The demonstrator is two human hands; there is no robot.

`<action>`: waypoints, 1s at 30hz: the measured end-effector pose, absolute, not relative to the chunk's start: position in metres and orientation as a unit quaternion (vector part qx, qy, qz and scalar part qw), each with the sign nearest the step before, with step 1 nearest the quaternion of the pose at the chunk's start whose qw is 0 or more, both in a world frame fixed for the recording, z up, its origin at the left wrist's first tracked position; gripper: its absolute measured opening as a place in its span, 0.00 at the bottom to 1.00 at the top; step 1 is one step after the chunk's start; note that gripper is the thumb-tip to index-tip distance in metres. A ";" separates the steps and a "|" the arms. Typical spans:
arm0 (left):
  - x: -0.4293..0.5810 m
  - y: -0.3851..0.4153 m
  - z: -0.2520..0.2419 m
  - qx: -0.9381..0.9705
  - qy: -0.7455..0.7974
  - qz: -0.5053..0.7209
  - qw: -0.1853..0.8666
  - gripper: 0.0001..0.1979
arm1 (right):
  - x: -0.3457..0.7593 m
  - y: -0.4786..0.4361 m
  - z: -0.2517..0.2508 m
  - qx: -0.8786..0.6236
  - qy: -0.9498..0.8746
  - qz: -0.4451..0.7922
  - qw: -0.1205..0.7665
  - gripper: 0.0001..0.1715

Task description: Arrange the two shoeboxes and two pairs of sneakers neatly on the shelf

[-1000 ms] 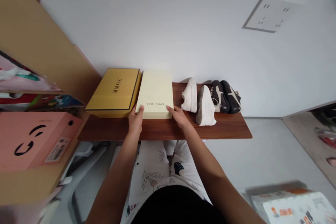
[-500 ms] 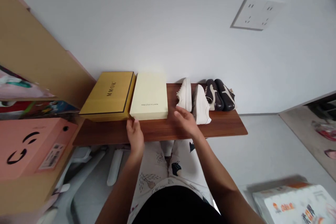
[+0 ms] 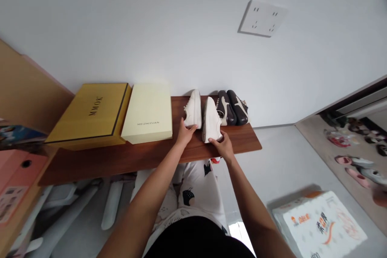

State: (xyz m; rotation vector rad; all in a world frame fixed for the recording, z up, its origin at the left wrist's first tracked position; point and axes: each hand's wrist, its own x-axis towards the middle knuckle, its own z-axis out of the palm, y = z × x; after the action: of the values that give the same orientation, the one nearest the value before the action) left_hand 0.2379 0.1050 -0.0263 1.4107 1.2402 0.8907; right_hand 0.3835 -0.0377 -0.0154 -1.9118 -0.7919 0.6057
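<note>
Left white shoe (image 3: 193,109) and right white shoe (image 3: 212,119) stand mid-frame on the tabletop (image 3: 145,155), long axes pointing up the frame, directly ahead of our left hand (image 3: 184,133) and right hand (image 3: 225,146), each grip pinching its nearer shoe's heel end.

The pink cardboard box (image 3: 15,169) is cut by the left edge, and its white paper label (image 3: 10,205) is too blurred for reading. The left hand's fingers (image 3: 182,124) partly hide one white laced sneaker (image 3: 194,108).
</note>
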 end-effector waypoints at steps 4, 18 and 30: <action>0.235 0.111 -0.023 0.570 0.505 0.376 0.528 0.32 | 0.398 -0.031 -0.012 -0.733 -0.370 0.336 0.460 0.37; 0.233 0.110 0.047 0.845 0.455 0.162 0.229 0.21 | 0.427 0.006 0.045 -0.713 -0.629 0.218 0.219 0.20; 0.244 0.114 0.053 0.875 0.463 0.078 0.115 0.17 | 0.395 0.064 0.070 -0.732 -0.673 0.100 -0.020 0.23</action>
State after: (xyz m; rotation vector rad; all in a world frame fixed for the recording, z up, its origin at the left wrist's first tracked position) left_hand 0.2442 0.1140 0.0529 2.5654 1.3578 0.2275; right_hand 0.3950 0.0636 0.0704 -2.3303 -2.1422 0.3182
